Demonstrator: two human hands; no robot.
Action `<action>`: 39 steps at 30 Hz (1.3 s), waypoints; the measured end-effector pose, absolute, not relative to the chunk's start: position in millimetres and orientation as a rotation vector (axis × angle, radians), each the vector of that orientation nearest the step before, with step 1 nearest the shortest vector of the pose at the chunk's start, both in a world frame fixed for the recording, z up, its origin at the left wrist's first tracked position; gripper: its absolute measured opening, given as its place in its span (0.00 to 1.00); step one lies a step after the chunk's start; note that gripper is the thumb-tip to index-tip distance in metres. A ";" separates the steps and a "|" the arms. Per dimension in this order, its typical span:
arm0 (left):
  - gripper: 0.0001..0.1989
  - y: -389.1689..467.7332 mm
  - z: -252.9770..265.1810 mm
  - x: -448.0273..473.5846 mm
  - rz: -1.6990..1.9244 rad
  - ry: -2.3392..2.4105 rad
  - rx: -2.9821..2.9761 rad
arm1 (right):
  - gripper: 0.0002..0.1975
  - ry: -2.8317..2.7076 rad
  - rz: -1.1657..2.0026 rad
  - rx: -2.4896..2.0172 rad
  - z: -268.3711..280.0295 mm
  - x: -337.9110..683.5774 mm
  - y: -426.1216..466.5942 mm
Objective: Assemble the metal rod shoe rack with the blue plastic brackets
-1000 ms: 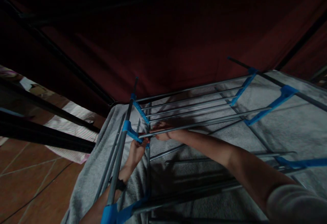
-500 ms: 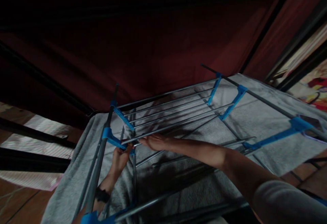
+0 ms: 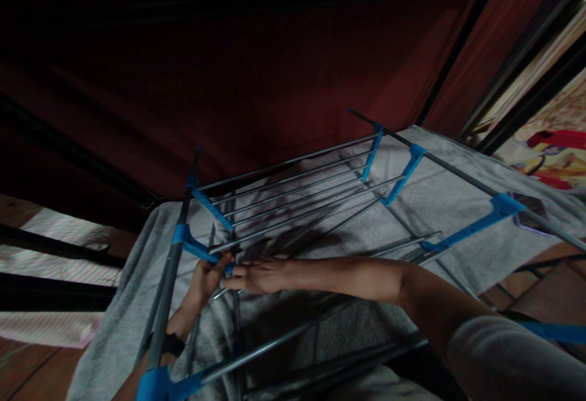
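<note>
A drying rack of grey metal rods (image 3: 293, 207) with blue plastic brackets lies over a grey towel-like cloth (image 3: 151, 248). My left hand (image 3: 207, 278) is closed around the inner end of the left blue bracket (image 3: 195, 246), thumb and fingers pinching it. Close beside it, my right hand (image 3: 260, 274) reaches across from the right with its fingers curled over a metal rod (image 3: 220, 293), whose free end sticks out below the bracket. My right palm hides most of that rod. Opposite, another blue bracket (image 3: 403, 175) joins the right side tube (image 3: 462, 174).
A dark red panel (image 3: 274, 83) with black framing stands behind the rack. A phone-like flat object (image 3: 533, 213) lies on the cloth at right. Colourful fabric (image 3: 556, 157) shows beyond, and tiled floor (image 3: 27, 370) at lower left.
My right hand has drawn down and left, nearer my left hand, and the rod's end now sits below the bracket. My left hand keeps its grip. The view has shifted slightly.
</note>
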State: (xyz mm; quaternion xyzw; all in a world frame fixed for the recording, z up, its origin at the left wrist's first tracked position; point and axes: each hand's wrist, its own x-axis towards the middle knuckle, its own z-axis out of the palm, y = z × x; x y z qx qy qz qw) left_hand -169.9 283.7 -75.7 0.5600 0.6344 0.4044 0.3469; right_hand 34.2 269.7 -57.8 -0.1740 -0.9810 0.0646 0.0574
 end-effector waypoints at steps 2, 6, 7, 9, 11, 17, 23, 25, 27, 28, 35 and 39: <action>0.31 282.3 -73.7 -170.0 1.008 1.654 1.380 | 0.15 -2.953 0.164 -0.495 -60.5 27.6 262.3; 0.32 281.4 -71.6 -169.3 1.004 1.653 1.351 | 0.13 -2.924 0.157 -0.539 -77.2 23.3 252.5; 0.32 281.8 -72.1 -169.2 1.011 1.648 1.358 | 0.12 -2.927 0.179 -0.573 -82.6 24.0 251.4; 0.32 282.9 -74.0 -169.3 1.039 1.644 1.371 | 0.11 -2.943 0.229 -0.641 -93.2 25.9 250.4; 0.32 283.8 -76.0 -169.4 1.066 1.646 1.376 | 0.11 -2.954 0.260 -0.687 -101.7 27.5 250.9; 0.33 282.5 -75.6 -169.2 1.057 1.655 1.343 | 0.11 -3.043 0.425 -0.759 -101.0 21.9 255.1; 0.29 282.8 -75.5 -169.6 1.048 1.640 1.372 | 0.13 -3.027 0.551 -0.772 -85.6 13.9 255.7; 0.29 281.8 -74.9 -168.4 1.053 1.641 1.342 | 0.15 -3.025 0.558 -0.778 -83.8 15.3 253.8; 0.30 279.8 -72.8 -166.1 1.060 1.632 1.306 | 0.15 -3.016 0.548 -0.783 -82.8 20.2 251.2; 0.30 278.5 -71.3 -164.8 1.060 1.622 1.298 | 0.15 -3.005 0.541 -0.782 -82.6 23.9 250.1; 0.26 266.2 -55.7 -164.0 1.039 1.558 1.353 | 0.10 -2.931 0.581 -0.814 -90.6 50.6 256.6; 0.25 252.1 -46.2 -168.6 1.063 1.573 1.363 | 0.11 -2.866 0.637 -0.922 -88.4 54.1 264.4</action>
